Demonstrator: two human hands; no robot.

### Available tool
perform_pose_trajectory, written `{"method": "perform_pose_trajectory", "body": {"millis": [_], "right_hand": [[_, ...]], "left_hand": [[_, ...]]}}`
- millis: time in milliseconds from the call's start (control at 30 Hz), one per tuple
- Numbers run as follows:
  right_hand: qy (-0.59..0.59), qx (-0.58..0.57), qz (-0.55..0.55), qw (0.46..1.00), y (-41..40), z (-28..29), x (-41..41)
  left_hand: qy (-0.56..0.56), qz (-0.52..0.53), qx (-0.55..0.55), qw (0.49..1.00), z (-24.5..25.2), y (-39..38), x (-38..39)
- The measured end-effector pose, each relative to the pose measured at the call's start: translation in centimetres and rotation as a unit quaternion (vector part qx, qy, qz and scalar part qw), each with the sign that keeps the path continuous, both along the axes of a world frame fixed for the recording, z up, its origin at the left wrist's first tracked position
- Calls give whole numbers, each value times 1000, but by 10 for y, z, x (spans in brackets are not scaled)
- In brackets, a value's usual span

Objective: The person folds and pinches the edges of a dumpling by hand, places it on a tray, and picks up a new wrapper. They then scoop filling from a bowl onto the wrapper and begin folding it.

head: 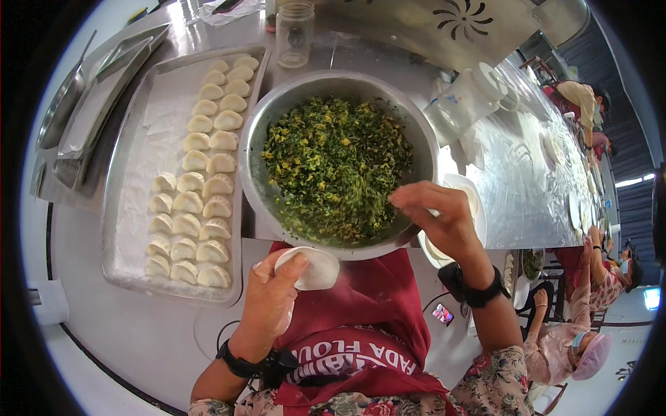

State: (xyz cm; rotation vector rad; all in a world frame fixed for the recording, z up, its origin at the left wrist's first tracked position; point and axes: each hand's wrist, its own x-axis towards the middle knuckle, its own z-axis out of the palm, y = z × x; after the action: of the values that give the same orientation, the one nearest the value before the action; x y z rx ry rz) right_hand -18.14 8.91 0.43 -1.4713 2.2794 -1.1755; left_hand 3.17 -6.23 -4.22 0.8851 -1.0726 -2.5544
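Observation:
My left hand (276, 288) holds a round white dough wrapper (320, 270), thumb on top, just in front of the bowl. A large stainless steel bowl (251, 174) contains chopped green filling with yellow bits (322, 151). Over the bowl's right side is my right hand (439, 213), thumb and fingers drawn together. Beside its fingertips, a patch of filling is blurred; whether the fingers grip anything is unclear. On the left, a metal tray (130, 218) carries rows of folded dumplings (200, 182). A white dish of wrappers (478, 208) sits partly behind my right hand.
A clear jar (295, 36) stands behind the bowl, and a translucent plastic jug (465, 101) lies tilted at its right. More metal trays (104, 99) are at far left. Several people work along the right; one wears a pink hair cover (593, 356). The steel table (525, 171) extends rightward.

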Motion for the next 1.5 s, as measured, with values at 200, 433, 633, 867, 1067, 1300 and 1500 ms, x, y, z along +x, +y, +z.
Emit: {"method": "perform_pose_trajectory", "body": {"millis": [200,433,633,867,1067,1300,1500], "right_hand": [[76,-94,-117,986,-1,4,-37],[-3,3,-33,999,3,-1,-2],[75,-69,-98,990,3,19,-19],[34,52,-58,996,16,11,-8],[-106,-23,-92,990,18,13,29],[-197,-69,-107,972,7,17,34],[-217,-137,-64,964,13,21,22]], "left_hand": [[3,-13,-7,1000,-5,-1,-1],[12,-20,-7,1000,-1,2,-5],[18,-29,-1,999,-5,-2,-1],[28,-21,16,999,-4,1,-5],[44,-23,17,999,0,-1,-5],[51,-25,26,998,5,1,1],[25,4,16,1000,7,-3,14]]}}
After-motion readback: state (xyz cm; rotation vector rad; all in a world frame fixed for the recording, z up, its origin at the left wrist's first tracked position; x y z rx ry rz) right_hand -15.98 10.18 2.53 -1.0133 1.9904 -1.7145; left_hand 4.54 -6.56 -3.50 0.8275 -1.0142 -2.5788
